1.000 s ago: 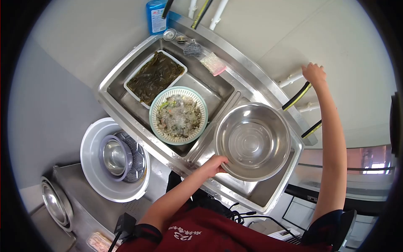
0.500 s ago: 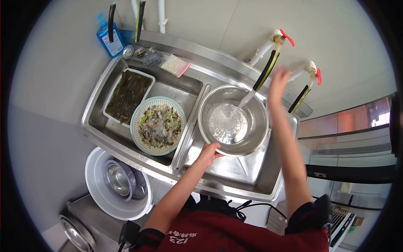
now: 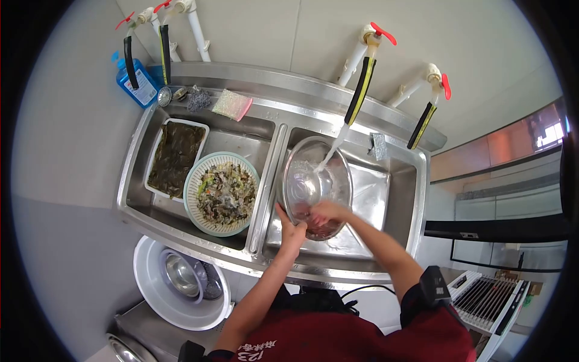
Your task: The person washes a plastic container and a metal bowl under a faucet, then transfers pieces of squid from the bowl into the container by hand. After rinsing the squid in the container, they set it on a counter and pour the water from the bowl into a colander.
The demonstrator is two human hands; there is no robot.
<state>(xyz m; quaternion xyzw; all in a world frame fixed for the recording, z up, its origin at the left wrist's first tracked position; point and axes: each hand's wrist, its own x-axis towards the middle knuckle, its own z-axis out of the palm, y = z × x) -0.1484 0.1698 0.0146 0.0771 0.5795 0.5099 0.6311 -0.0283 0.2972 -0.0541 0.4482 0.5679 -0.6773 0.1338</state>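
A round stainless steel basin [image 3: 339, 181] stands tilted in the right sink bowl. My left hand [image 3: 293, 231] is closed on its near-left rim, thumb and fingers gripping the edge. Inside the basin, my right hand [image 3: 329, 211] is low against the near inner wall; its fingers are curled and smeared by motion, and I cannot tell whether they hold anything. Water [image 3: 330, 154] runs into the basin from a black and yellow hose [image 3: 360, 90] on the tap with a red handle [image 3: 383, 34].
In the left bowl are a pale green colander [image 3: 192, 205] of chopped food scraps and a white tray [image 3: 203, 143] of dark leaves. A sponge [image 3: 231, 105], steel scourer [image 3: 198, 99] and blue soap bottle [image 3: 137, 83] line the back ledge. White tubs [image 3: 145, 280] stand below left.
My right hand has come down from beside the tap hose into the basin. The basin has gone from nearly level to tilted, my left hand still on its rim.
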